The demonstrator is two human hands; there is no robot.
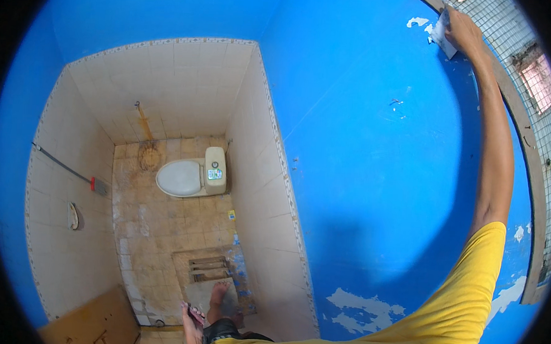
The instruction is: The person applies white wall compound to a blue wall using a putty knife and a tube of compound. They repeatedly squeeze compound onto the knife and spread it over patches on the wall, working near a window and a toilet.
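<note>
My right hand (pixel 463 31) is raised high at the far right, its fingers closed round a scraper (pixel 442 39). The scraper's flat pale blade lies against the blue wall (pixel 362 157), close to the window frame. White patches of bare wall (pixel 419 22) show just left of the blade, where paint has come off. Down by my leg, my left hand (pixel 190 322) hangs low with its fingers curled round a small dark thing (pixel 196 314), too small to make out. My right arm, in a yellow sleeve, stretches along the wall's right side.
A toilet (pixel 183 178) stands on the stained tile floor (pixel 156 228). My bare foot rests on a step (pixel 205 292) beside a slatted opening (pixel 208 267). A long-handled tool (pixel 66 168) leans at the left wall; a brown door (pixel 94 321) is lower left. Wire mesh (pixel 509 34) covers the window.
</note>
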